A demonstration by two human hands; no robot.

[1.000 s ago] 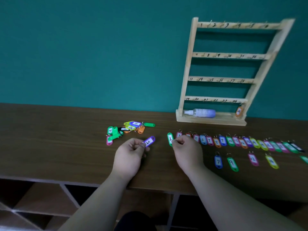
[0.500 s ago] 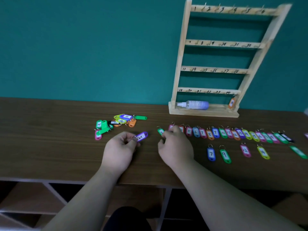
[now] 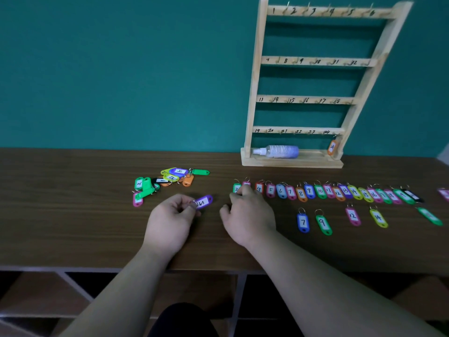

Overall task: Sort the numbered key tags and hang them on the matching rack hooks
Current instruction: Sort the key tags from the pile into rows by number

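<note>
Left hand [image 3: 170, 220] has the purple tag [image 3: 203, 202] pinched at its ring end between thumb and forefinger, other fingers curled in. The tag's body pokes out past the fingertips toward the right, white label facing up, and the number is upside down on my feed so I won't swear what it says. Right hand [image 3: 247, 212] sits just to the right of that, at the left end of the long row of tags [image 3: 320, 192]. Its fingers are bent down over the pink one second in line and touching the green 2 tag [image 3: 236, 188], but honestly I can't tell if it's pinching anything or just resting there. The row runs off to the right in number order, rings pointing away from me, and the far end gets too blurry to read. Nearer my side of the row there are loose ones: blue 7 [image 3: 303, 223], green 9 [image 3: 323, 224], pink 12 [image 3: 352, 216], yellow 14 [image 3: 378, 217]. The unsorted pile [image 3: 167, 181] is a bit behind the left hand, tags lying over each other. All of this is on a dark brown wood table [image 3: 73, 215] with open shelving [image 3: 73, 295] under the front edge. The wooden rack [image 3: 255, 93] stands at the back against a teal wall [image 3: 121, 69], four rails of hooks numbered 1 to 24. An orange 24 tag [image 3: 332, 147] hangs at the bottom right, and a spray bottle [image 3: 279, 151] lies on its side in the base tray
</note>
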